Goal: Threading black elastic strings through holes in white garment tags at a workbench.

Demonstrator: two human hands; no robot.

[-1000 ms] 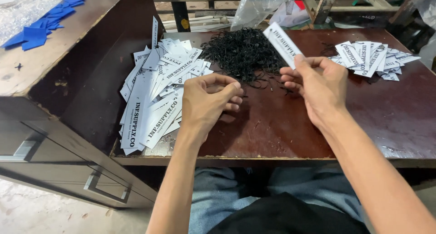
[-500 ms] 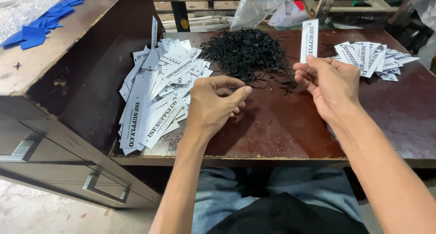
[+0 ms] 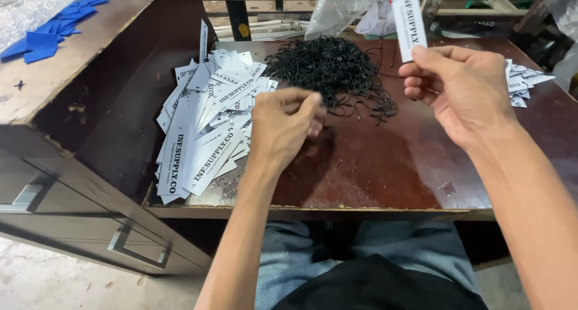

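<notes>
My right hand (image 3: 463, 90) pinches one long white paper tag (image 3: 408, 21) with dark print and holds it upright above the far side of the table. Lower down, my left hand (image 3: 283, 126) has its thumb and fingers pinched together at the near edge of a tangled heap of thin black strings (image 3: 331, 69); it seems to grip one strand. Left of that hand, a large loose pile of the same white tags (image 3: 205, 123) is spread out. A smaller pile of tags (image 3: 524, 81) shows behind my right hand.
The work surface is a dark red-brown wooden table (image 3: 385, 165). A taller wooden cabinet (image 3: 90, 75) with drawers and metal handles (image 3: 138, 250) stands at the left, with blue pieces (image 3: 54, 21) on top. A clear plastic bag (image 3: 343, 6) lies at the back.
My right hand has lifted the white tag higher and turned it upright. My left hand has shifted forward to the edge of the string heap with its fingers pinched.
</notes>
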